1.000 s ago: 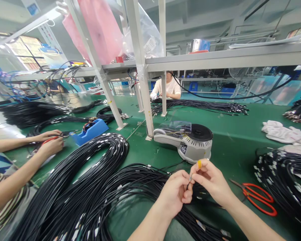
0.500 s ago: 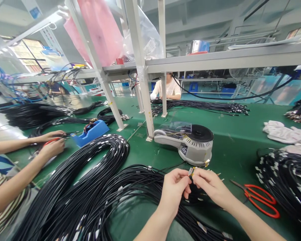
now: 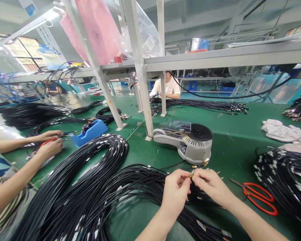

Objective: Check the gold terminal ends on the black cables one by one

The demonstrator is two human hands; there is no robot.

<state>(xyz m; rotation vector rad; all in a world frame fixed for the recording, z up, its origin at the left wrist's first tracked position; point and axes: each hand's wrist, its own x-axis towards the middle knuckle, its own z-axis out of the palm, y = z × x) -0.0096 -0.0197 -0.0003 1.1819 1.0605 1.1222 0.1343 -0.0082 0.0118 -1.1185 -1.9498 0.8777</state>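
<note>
My left hand and my right hand meet above a bundle of black cables. Between their fingertips is a small cable end with yellow tape, pinched from both sides. Most of that cable is hidden by my fingers. Other cable ends with white and yellow tips poke out behind my right hand. Just beyond my hands stands a grey tape dispenser with a black round top. Red-handled scissors lie to the right of my right hand.
A large looped cable bundle fills the left, with a blue tape holder behind it. Coiled cables and white gloves lie right. A co-worker's hands hold a red-handled tool. Shelf posts rise from the green table.
The white label visible between my fingertips half a second ago is now covered, leaving yellow tape showing. My left fingers have curled closer around the cable end. The view has shifted slightly.
</note>
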